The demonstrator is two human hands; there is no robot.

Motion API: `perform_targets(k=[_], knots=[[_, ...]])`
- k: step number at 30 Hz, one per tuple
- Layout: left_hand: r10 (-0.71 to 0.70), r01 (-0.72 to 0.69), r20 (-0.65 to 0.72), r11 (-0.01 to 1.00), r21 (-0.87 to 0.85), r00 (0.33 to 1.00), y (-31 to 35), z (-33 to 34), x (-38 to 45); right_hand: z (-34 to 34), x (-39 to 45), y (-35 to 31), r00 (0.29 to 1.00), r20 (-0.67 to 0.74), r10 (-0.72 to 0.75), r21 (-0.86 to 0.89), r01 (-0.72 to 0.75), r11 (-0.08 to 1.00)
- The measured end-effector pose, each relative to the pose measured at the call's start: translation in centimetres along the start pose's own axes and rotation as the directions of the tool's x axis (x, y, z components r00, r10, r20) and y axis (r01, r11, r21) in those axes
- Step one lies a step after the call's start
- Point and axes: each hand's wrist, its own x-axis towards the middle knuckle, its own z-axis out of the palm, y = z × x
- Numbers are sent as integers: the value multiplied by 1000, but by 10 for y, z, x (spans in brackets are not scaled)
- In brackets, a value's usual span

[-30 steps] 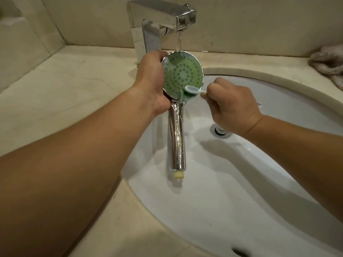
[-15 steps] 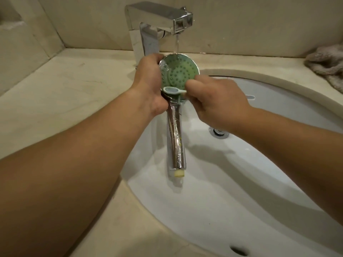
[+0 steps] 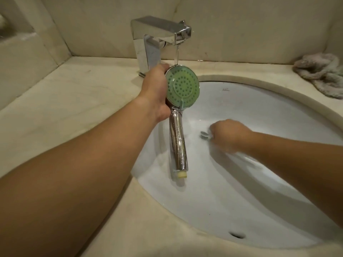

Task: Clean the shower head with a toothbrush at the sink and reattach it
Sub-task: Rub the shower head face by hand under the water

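Hands apart: my left hand (image 3: 155,89) grips the one shower head (image 3: 182,88), frame centre under the tap (image 3: 159,34); my right hand (image 3: 230,135) has dropped from its face into the sink (image 3: 278,112), blurred, curled round the one toothbrush (image 3: 204,135).

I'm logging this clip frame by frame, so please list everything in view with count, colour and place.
shower head: 1, green face, chrome handle, held over the basin under the stream
tap: 1, chrome, back of counter, water running
sink: 1, white, set in the counter
counter: 1, beige stone, around the sink
cloth: 1, grey-pink, crumpled at far right
toothbrush: 1, pale, blurred, low in the basin
left hand: grips the shower head's rim
right hand: blurred, holds the toothbrush
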Motion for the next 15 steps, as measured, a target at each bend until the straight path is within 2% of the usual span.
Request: perform_targets(k=[5, 7, 8, 9, 10, 11, 12, 13, 15], knots=[[-5, 5, -24, 1000, 11, 1000, 2, -2, -4, 0, -3, -21, 1000, 20, 0, -176, 4, 984], [4, -3, -27, 1000, 13, 1000, 2, -3, -4, -16, -4, -23, 1000, -21, 15, -138, -17, 990], [10, -9, -27, 1000, 14, 1000, 2, -3, -5, -28, -6, -24, 997, -76, 22, -39, -25, 999], [17, -16, -30, 1000, 13, 999, 3, -3, -5, -41, -10, -26, 989, -145, 43, 159, -19, 987], [21, -21, -32, 1000, 12, 999, 3, -2, -4, -53, -14, -31, 978, -189, 87, 432, 3, 902], [23, -23, -36, 1000, 14, 999, 3, -2, -4, -63, -19, -38, 972, -201, 125, 677, 45, 735], [25, -25, -39, 1000, 17, 999, 3, -1, -3, -69, -24, -46, 971, -193, 139, 818, 81, 570], [30, -29, -38, 999, 20, 999, 3, 0, -3, -71, -27, -56, 974, -185, 132, 869, 99, 484], [19, -18, -37, 1000, 18, 999, 3, 1, -3, -67, -26, -69, 979, -171, 115, 897, 106, 430]])
